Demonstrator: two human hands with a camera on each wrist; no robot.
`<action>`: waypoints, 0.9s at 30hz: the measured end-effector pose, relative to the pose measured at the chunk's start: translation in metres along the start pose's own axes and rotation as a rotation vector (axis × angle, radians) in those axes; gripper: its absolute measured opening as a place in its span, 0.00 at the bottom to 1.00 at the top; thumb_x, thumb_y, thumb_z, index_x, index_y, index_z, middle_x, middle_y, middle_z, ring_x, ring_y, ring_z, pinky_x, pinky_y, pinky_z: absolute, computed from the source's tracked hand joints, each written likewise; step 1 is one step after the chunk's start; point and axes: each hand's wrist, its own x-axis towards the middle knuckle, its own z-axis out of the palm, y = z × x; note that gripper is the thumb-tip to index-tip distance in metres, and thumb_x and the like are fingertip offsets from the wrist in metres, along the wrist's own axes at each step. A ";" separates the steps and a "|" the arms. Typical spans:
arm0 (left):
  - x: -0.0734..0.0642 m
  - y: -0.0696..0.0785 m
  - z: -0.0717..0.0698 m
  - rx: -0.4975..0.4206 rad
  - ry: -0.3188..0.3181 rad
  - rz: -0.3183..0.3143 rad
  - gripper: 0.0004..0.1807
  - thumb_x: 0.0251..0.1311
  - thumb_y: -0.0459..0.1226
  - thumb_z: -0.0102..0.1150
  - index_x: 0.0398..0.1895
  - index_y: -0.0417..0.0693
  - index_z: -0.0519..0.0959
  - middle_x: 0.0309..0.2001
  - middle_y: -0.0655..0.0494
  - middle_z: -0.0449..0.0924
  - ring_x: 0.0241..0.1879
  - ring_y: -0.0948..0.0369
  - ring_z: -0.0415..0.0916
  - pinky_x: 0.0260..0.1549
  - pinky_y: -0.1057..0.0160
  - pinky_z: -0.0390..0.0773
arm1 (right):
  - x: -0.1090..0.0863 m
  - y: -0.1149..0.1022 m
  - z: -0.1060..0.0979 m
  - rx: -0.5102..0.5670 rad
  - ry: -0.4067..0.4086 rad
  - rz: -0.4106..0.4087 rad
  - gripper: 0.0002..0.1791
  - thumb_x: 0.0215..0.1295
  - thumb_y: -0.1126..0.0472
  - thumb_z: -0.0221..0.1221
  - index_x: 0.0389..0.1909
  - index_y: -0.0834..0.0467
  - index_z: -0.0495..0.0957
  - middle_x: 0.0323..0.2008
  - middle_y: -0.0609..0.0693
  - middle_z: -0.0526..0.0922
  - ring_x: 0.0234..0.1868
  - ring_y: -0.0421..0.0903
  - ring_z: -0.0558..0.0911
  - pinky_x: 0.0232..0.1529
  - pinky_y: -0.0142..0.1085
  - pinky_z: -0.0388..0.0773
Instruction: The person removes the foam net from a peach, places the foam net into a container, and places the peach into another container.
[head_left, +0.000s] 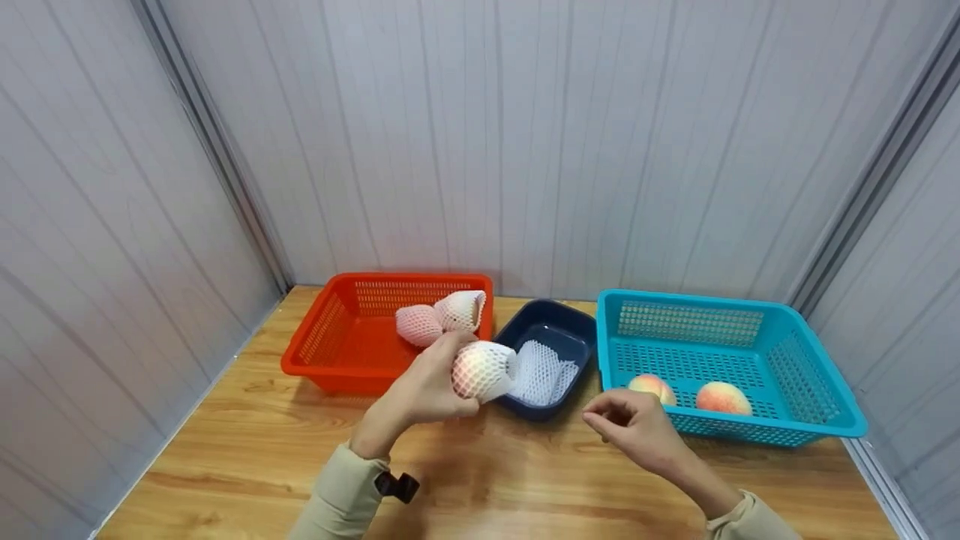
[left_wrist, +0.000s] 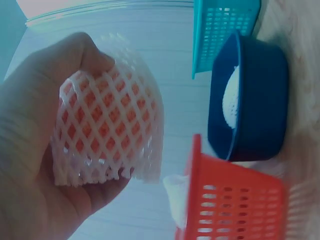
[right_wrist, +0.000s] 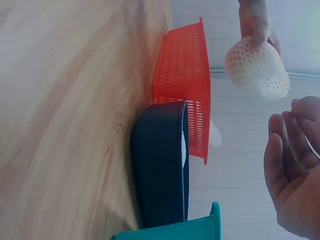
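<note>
My left hand (head_left: 430, 384) grips a peach (left_wrist: 105, 117) wrapped in a white foam net sleeve (head_left: 496, 369), raised in front of the red basket and the navy tray. Thumb and fingers wrap its sides in the left wrist view. Nothing is held by my right hand (head_left: 637, 429), whose fingers bend loosely near the front left corner of the turquoise basket (head_left: 840, 420). Two bare peaches lie in that basket, one (head_left: 722, 398) in plain sight and another (head_left: 652, 388) partly hidden behind the basket's rim and the right hand.
On the left stands a red basket (head_left: 330, 367) with a pink-netted fruit (head_left: 418, 325) and a white-netted one (head_left: 459, 310). Between the baskets, a navy tray (head_left: 536, 412) contains white foam nets (head_left: 538, 375). Pale panels (head_left: 465, 150) enclose the wooden table (head_left: 247, 465).
</note>
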 end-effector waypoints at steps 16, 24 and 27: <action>-0.007 -0.001 0.052 -0.130 -0.178 0.049 0.43 0.36 0.40 0.77 0.60 0.54 0.65 0.53 0.61 0.70 0.49 0.63 0.70 0.50 0.63 0.75 | -0.014 0.001 -0.024 0.001 0.107 0.021 0.05 0.62 0.72 0.62 0.33 0.60 0.83 0.23 0.57 0.79 0.19 0.50 0.76 0.19 0.35 0.76; -0.002 -0.002 0.077 -0.114 -0.206 0.076 0.43 0.35 0.38 0.77 0.59 0.52 0.66 0.52 0.62 0.70 0.48 0.64 0.70 0.51 0.64 0.73 | -0.018 0.004 -0.027 -0.014 0.101 0.046 0.05 0.62 0.71 0.62 0.34 0.59 0.83 0.20 0.53 0.78 0.18 0.41 0.74 0.18 0.32 0.72; -0.001 -0.003 0.085 -0.109 -0.199 0.086 0.42 0.34 0.38 0.76 0.59 0.52 0.67 0.52 0.62 0.70 0.48 0.64 0.69 0.50 0.65 0.73 | -0.019 0.004 -0.027 -0.018 0.087 0.062 0.05 0.62 0.71 0.62 0.34 0.59 0.83 0.20 0.49 0.78 0.19 0.39 0.73 0.18 0.32 0.72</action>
